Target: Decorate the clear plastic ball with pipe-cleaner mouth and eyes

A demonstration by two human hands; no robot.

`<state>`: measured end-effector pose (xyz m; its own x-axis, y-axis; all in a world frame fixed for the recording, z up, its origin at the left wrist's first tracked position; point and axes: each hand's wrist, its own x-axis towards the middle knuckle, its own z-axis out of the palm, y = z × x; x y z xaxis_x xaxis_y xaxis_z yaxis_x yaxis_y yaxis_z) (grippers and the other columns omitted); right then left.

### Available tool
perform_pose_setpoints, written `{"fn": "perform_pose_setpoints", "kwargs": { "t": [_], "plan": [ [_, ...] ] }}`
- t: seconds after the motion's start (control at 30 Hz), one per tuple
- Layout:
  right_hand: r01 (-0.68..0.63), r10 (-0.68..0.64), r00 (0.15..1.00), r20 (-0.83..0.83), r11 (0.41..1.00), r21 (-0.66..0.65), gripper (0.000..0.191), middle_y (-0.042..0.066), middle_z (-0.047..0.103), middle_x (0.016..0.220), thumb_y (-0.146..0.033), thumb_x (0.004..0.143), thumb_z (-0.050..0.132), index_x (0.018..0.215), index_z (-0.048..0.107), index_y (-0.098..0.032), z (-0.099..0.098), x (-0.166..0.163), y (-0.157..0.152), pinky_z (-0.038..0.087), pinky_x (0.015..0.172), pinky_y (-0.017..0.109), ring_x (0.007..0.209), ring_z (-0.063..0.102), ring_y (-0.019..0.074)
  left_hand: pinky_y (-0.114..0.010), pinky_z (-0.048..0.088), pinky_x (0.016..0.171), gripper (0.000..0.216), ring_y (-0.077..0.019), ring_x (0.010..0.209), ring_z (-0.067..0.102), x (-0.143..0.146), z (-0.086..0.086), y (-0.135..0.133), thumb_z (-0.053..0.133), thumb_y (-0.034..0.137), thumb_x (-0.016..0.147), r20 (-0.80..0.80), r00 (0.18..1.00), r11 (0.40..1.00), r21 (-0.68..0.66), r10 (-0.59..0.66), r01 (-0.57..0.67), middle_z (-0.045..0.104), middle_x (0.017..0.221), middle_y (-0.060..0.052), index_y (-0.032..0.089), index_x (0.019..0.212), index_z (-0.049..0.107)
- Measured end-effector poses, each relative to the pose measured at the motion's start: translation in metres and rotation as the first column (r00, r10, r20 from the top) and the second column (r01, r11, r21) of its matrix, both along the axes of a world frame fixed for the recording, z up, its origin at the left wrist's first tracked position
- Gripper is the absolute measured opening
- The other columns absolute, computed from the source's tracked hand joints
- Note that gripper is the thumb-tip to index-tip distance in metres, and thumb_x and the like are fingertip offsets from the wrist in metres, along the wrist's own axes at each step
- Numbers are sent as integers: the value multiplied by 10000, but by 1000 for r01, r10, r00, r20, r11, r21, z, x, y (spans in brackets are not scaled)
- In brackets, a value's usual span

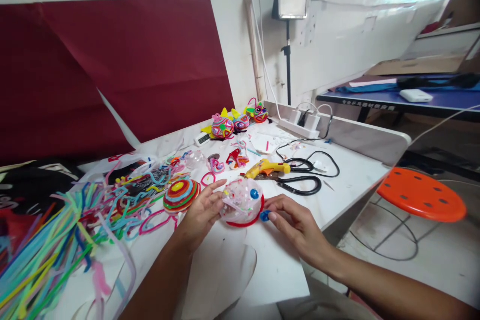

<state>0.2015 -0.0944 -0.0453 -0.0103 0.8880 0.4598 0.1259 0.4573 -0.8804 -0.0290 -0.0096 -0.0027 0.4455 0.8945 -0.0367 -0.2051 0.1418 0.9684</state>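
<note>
A clear dome (pixel 242 202) is held between two bare hands at a white desk (pixel 352 175).

The dome, rimmed in red and set with a blue dot, is seen at the near middle of the desk. It is cupped from the left by the left hand (pixel 202 215), whose grip is curled round its side with the forefinger laid along the top. A small blue bead (pixel 264 216) is pinched in the right hand (pixel 296 225), its grip closed to the fingertips, right at the dome's lower right rim. A striped disc (pixel 181 195) lies just left of the left hand, beside a heap of pipe cleaners (pixel 56 240). A yellow glue gun (pixel 267 167) and black scissors (pixel 300 185) are seen behind the dome. An orange stool (pixel 422 194) stands to the right of the desk.
</note>
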Motion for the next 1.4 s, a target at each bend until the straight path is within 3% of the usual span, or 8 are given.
{"fn": "perform_pose_setpoints", "kwargs": {
  "t": [0.3,0.53,0.73,1.0,1.4],
  "plan": [
    [-11,12,999,-41,1000,20,105,64,657,1019,-241,950,543,935,640,-203,3,0,-1,459,881,316,1008,606,181,-243,535,785,148,-140,818,665,2,-6,-2,697,225,831,143,983,991,-50,-115,123,713,894,-59,158,963,708],
    [88,-91,996,22,990,106,76,18,632,834,-216,930,573,894,637,-197,22,-7,-2,444,728,261,791,578,138,-279,532,848,224,-171,898,673,10,2,-4,710,207,816,179,984,998,-65,15,-4,714,989,-84,150,1030,672],
    [105,-112,992,59,988,114,110,20,639,765,-230,910,591,898,677,-163,40,-26,7,440,661,254,689,547,128,-288,532,859,223,-189,944,675,17,7,-9,696,225,832,205,978,999,-35,40,-33,712,1031,-95,152,1037,648],
    [127,-130,990,57,991,46,111,6,647,704,-219,882,598,835,684,-167,40,-49,19,398,546,219,584,520,105,-264,525,835,180,-160,895,678,22,10,-13,685,217,843,243,966,996,-47,90,-81,719,976,-56,174,1011,637],
    [208,-214,971,109,976,63,129,-2,615,635,-235,869,591,795,672,-167,38,-59,28,370,524,226,538,496,103,-303,506,897,187,-198,1020,648,25,9,-16,672,257,856,225,970,995,-43,93,-86,697,1020,-55,193,1020,608]
  ]
}}
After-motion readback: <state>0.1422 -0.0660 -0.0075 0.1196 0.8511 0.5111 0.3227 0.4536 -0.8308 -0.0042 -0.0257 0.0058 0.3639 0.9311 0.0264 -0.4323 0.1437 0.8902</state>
